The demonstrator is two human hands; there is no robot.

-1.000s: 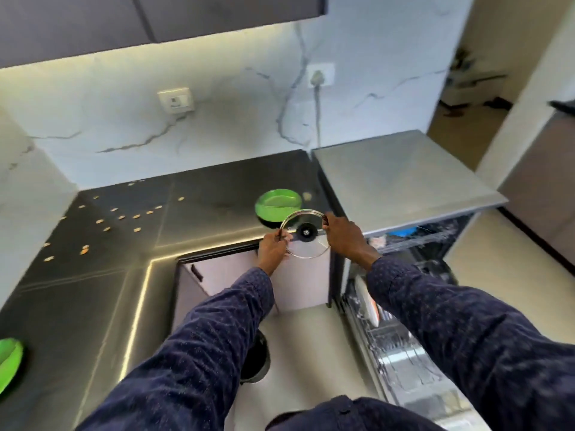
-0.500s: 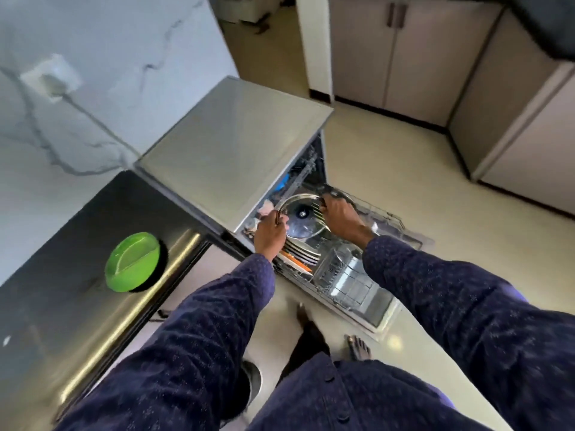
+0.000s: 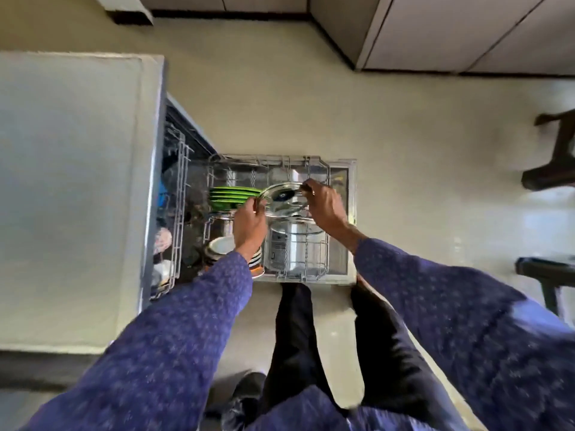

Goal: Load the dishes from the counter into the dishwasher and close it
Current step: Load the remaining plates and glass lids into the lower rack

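Note:
A round glass lid (image 3: pixel 284 199) with a black knob is held flat over the pulled-out lower rack (image 3: pixel 314 169) of the open dishwasher. My left hand (image 3: pixel 249 227) pinches its left rim and my right hand (image 3: pixel 325 203) grips its right rim. In the rack, several green plates (image 3: pixel 231 195) stand on edge just left of the lid. A steel pot (image 3: pixel 294 244) lies below the lid, and white plates with an orange rim (image 3: pixel 222 245) stand under my left wrist.
The grey dishwasher top (image 3: pixel 71 181) fills the left side. The upper rack (image 3: pixel 179 194) sits partly inside with dishes in it. Beige floor surrounds the open door. Cabinets (image 3: pixel 466 29) run along the top right, and dark furniture legs (image 3: pixel 557 163) stand at the right edge.
Both hands carried the lid from the counter's edge over to the lower rack. The view swung right and down, so the counter and its green plate are out of sight.

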